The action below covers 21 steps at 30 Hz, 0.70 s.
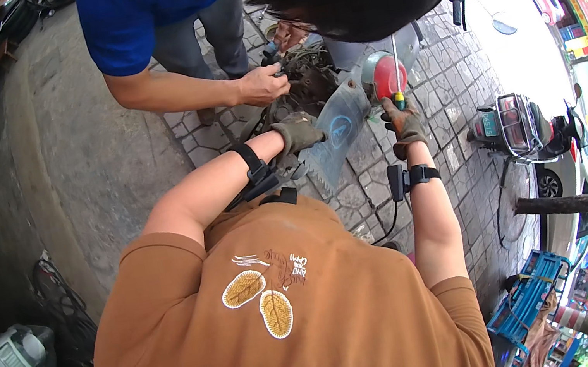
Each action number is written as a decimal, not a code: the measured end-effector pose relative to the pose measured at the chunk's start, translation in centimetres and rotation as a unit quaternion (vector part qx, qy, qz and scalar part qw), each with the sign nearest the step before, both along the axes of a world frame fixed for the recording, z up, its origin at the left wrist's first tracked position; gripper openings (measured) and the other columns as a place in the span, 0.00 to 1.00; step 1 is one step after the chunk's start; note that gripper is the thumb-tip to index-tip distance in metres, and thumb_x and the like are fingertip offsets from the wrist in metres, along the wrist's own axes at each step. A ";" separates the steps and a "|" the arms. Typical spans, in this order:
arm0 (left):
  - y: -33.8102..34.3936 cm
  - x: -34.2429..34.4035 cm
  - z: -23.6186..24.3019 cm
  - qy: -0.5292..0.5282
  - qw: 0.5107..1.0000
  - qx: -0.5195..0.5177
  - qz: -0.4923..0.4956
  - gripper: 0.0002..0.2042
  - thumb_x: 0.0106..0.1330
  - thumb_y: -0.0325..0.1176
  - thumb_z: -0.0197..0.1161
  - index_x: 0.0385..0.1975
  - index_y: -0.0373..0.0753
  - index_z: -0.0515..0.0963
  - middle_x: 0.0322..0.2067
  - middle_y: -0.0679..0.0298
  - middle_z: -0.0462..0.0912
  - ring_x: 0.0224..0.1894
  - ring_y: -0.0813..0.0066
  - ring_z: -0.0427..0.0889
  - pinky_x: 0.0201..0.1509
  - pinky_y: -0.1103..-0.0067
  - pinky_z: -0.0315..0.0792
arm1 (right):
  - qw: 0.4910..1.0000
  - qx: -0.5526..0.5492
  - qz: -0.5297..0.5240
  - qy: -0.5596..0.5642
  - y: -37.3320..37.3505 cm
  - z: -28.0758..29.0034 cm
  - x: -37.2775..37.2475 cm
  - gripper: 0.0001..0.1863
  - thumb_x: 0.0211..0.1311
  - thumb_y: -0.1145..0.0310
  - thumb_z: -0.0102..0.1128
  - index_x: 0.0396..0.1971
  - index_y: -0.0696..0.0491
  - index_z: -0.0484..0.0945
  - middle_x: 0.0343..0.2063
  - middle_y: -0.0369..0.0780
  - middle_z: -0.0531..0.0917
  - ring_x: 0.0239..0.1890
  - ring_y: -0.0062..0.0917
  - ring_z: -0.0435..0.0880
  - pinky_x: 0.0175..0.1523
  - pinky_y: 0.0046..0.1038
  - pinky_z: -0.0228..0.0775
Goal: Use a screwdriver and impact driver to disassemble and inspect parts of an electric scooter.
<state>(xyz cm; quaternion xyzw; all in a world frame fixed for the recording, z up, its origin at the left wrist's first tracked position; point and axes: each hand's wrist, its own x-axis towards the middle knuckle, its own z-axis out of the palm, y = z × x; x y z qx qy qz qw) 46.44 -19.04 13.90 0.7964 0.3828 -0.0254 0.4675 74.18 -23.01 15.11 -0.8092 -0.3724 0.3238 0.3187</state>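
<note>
My right hand [404, 122], in a grey-brown work glove, is closed around the yellow-and-dark handle of a screwdriver [399, 100]. Its thin shaft points up past a round red tail light [385, 78]. My left hand [299, 134], gloved too, has its fingers curled beside a bluish, see-through mudguard [340, 122]; what they grip is hidden. Both belong to a scooter whose dark inner parts [310, 74] lie exposed beyond my left hand. A co-worker's bare hand [263, 85] reaches in there from the left, holding something small and dark.
The co-worker, in a blue shirt [121, 25], leans over the scooter with their head close above it. Stone paving [453, 147] lies to the right, where a parked scooter [519, 124] and a blue metal rack [526, 296] stand. A wrapped white-and-green machine [15, 362] is at lower left.
</note>
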 end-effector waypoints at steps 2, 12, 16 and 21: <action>0.1 -0.2 -0.6 0.006 0.999 0.006 0.035 0.24 0.53 0.51 0.54 0.36 0.34 0.78 0.39 0.48 0.78 0.44 0.57 0.77 0.48 0.70 0.68 | 0.999 0.004 -0.019 0.048 -0.1 0.1 0.0 0.26 0.48 0.49 0.61 0.42 0.54 0.74 0.29 0.40 0.81 0.31 0.29 0.80 0.38 0.28 0.68; -0.4 -0.1 0.0 -0.025 0.999 0.027 -0.033 0.21 0.56 0.49 0.51 0.43 0.43 0.77 0.42 0.53 0.78 0.46 0.58 0.75 0.51 0.69 0.66 | 1.000 0.015 0.008 0.016 0.2 -2.6 0.9 0.26 0.51 0.56 0.63 0.48 0.53 0.69 0.32 0.35 0.78 0.30 0.21 0.80 0.31 0.24 0.71; -0.2 -0.1 -0.7 -0.047 0.998 0.035 -0.021 0.21 0.55 0.48 0.51 0.40 0.40 0.78 0.41 0.51 0.78 0.45 0.57 0.76 0.51 0.68 0.66 | 0.999 0.029 -0.017 0.041 -0.1 -2.0 0.0 0.24 0.52 0.57 0.63 0.47 0.50 0.70 0.30 0.33 0.78 0.28 0.20 0.79 0.30 0.23 0.71; -0.2 0.4 -0.4 -0.065 0.996 0.049 -0.030 0.21 0.54 0.48 0.51 0.36 0.36 0.79 0.39 0.49 0.78 0.44 0.56 0.76 0.50 0.68 0.66 | 0.992 0.047 -0.047 0.108 -0.6 -0.8 -0.5 0.23 0.53 0.58 0.62 0.47 0.50 0.70 0.31 0.35 0.78 0.27 0.21 0.79 0.30 0.23 0.71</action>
